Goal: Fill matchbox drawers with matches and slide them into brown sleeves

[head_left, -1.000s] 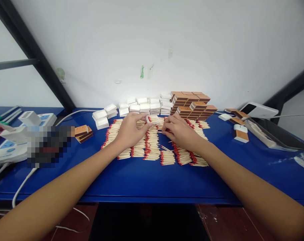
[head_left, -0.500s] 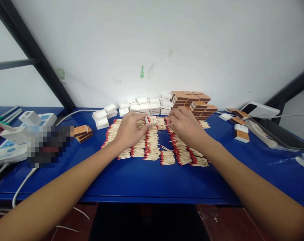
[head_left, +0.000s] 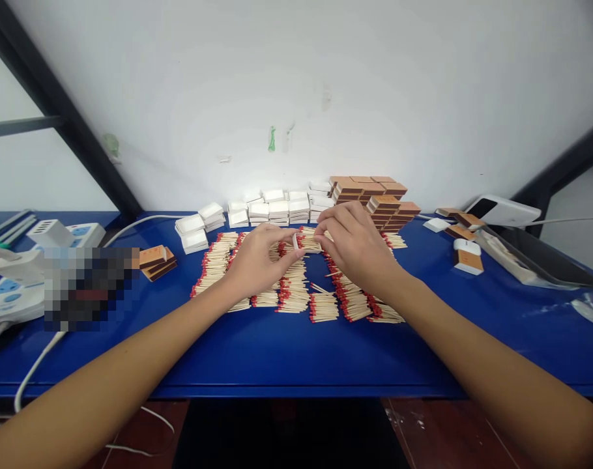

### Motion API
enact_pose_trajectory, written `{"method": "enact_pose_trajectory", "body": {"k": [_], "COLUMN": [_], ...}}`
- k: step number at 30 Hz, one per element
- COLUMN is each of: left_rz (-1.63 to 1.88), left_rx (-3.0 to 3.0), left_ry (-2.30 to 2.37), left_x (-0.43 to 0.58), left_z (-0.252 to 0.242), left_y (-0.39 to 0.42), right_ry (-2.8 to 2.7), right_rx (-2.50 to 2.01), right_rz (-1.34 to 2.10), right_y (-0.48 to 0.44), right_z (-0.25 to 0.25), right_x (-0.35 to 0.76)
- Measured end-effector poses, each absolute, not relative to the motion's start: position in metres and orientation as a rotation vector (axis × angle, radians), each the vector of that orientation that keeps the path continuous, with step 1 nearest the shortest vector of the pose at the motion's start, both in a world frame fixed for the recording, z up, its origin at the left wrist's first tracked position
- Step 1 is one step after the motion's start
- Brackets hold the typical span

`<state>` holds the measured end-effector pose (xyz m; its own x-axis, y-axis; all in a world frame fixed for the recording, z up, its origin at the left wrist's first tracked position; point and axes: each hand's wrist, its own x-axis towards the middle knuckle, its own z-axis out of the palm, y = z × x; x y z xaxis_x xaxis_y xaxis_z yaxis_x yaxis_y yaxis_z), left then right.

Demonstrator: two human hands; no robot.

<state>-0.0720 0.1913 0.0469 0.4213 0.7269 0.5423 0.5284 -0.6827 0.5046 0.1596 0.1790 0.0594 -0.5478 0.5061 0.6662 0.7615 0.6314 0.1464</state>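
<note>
A small white matchbox tray [head_left: 296,242] is pinched at its end between the thumb and fingers of my left hand [head_left: 258,259]. Just right of it, my right hand [head_left: 358,242] has its fingers bent together over the matches; what lies between its fingertips is too small to tell. Red-tipped matches [head_left: 292,286] lie in several rows on the blue table under and around both hands. Behind them are stacked white trays [head_left: 278,210] and, at the back right, a pile of brown matchboxes [head_left: 369,189].
More matchboxes [head_left: 154,257] lie left of the matches. Power strips [head_left: 13,293], cables and a blurred dark object are at the far left. On the right are a white device [head_left: 504,212], a white earbud case [head_left: 466,247], loose matchboxes and a dark pouch [head_left: 541,260].
My left hand and the tray have moved slightly right, closer to my right hand. The fingers of my right hand have shifted a little left. The whole view has shifted slightly.
</note>
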Motion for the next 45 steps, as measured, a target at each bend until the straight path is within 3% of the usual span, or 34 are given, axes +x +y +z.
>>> {"method": "enact_pose_trajectory", "body": {"k": [25,45], "left_rz": [1.170,1.139], "left_rx": [2.282,2.275], "left_ry": [1.154,1.134], "left_x": [-0.072,-0.072], "left_z": [0.045,0.044], "left_y": [0.193,0.192], "right_ry": [-2.274,-2.267], "right_rx": [-0.941,-0.967], "right_rz": [-0.153,-0.105], "right_y": [0.175,0.177], "right_z": [0.061,0.060], "right_x": [0.169,0.170]}}
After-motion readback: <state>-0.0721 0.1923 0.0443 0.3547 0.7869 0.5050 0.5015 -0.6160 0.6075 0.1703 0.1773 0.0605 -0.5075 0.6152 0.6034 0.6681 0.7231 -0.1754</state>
